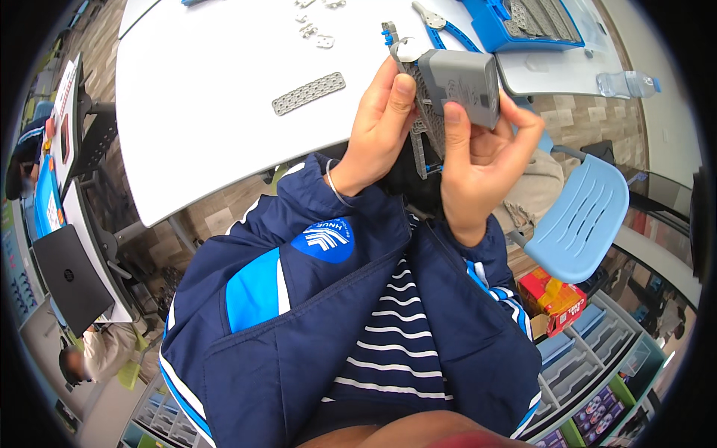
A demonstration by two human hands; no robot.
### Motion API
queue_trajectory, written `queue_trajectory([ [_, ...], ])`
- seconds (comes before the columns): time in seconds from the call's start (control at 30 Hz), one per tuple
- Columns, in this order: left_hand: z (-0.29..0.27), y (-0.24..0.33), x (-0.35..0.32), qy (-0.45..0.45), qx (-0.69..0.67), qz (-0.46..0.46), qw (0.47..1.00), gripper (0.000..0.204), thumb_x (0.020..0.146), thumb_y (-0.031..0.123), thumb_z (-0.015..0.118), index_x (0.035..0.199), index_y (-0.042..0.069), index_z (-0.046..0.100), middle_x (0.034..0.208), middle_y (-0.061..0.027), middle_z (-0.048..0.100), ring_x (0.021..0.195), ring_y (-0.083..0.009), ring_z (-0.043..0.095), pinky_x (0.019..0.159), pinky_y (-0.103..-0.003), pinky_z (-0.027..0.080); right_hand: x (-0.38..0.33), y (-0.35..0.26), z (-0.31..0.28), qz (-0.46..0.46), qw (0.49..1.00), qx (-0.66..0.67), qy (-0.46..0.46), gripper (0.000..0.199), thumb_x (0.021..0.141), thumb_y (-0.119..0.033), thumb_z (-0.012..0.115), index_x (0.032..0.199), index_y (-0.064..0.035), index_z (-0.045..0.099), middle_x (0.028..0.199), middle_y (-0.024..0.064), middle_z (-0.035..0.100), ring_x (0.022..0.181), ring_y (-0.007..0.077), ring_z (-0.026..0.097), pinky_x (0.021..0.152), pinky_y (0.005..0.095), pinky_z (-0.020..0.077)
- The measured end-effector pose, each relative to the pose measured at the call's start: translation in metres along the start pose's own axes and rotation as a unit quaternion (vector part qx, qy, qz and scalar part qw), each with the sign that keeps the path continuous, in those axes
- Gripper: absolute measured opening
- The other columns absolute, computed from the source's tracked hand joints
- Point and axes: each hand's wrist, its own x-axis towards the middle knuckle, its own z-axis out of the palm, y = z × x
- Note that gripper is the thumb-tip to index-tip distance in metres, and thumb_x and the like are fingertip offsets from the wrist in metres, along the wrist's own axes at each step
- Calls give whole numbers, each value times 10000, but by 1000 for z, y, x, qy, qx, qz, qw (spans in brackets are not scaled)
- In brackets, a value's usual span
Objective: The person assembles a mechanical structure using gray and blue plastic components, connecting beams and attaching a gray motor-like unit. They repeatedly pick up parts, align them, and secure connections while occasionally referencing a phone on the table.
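Both grips clamped on a grey box (461, 84) with perforated grey strips attached, held up above the white table (216, 127): left hand (377, 131) pinching its near edge, right hand (482, 160) wrapped behind. Beyond, on the table: a loose perforated strip (308, 93), pliers (441, 24), a blue parts tray (489, 26).

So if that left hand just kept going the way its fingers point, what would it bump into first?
Its fingertips already touch the grey perforated assembly that the left hand holds together with the right hand. Beyond that, probably the blue-handled pliers on the white table, though depth is hard to judge.
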Motion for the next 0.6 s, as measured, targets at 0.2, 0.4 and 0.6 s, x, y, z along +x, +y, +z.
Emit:
queue_trajectory([
  [0.2, 3, 11, 8, -52, 15, 16, 998, 540, 1057, 431, 228, 1371, 19, 380, 1302, -150, 519, 1205, -228, 513, 1001, -380, 430, -11, 5, 19, -50, 996, 0, 67, 470, 839, 56, 706, 1136, -42, 356, 1114, 219, 599, 1037, 205, 618, 897, 300, 504],
  [0.4, 6, 38, 0, -144, 162, 16, 976, 865, 755, 189, 817, 1422, 22, 293, 1265, -120, 497, 1173, -184, 501, 993, -332, 412, -1, -31, -4, 109, 994, 8, -6, 440, 818, 68, 719, 1184, 46, 476, 1050, 155, 665, 968, 162, 639, 857, 284, 508],
  [0.6, 25, 45, -12, -115, 197, 34, 973, 790, 761, 165, 816, 1364, 9, 330, 1188, -95, 522, 1092, -165, 516, 931, -304, 427, -16, -40, -2, 85, 996, -9, 38, 471, 803, 29, 752, 1209, 87, 520, 1062, 136, 657, 946, 143, 632, 818, 255, 506],
])
